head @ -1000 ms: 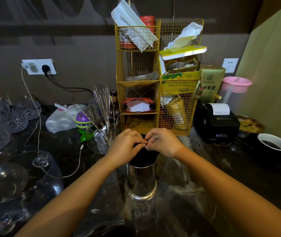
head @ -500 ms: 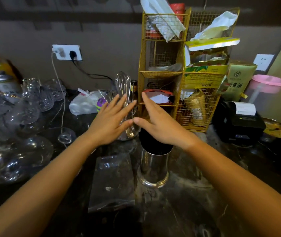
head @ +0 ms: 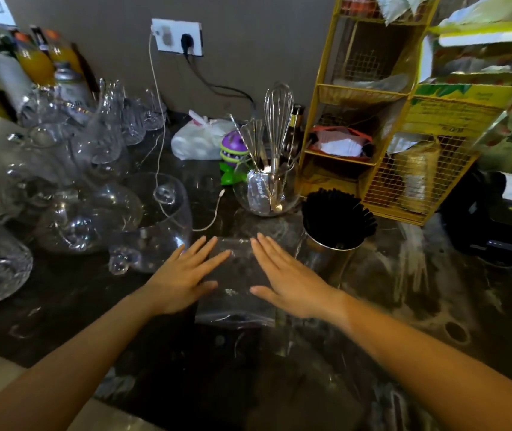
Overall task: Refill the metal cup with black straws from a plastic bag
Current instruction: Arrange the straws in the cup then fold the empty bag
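Both hands, left hand and right hand, hover flat and empty over the limp, slippery-looking plastic bag left of the metal cup; I'd pinch an edge.

Two hands, one metal cup, one plastic bag.

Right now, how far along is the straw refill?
Mostly done, it seems: the metal cup stands full of black straws. In hand: the left hand and right hand are open and flat at the clear plastic bag, which lies flat and looks empty. Left: probably just clearing that bag away.
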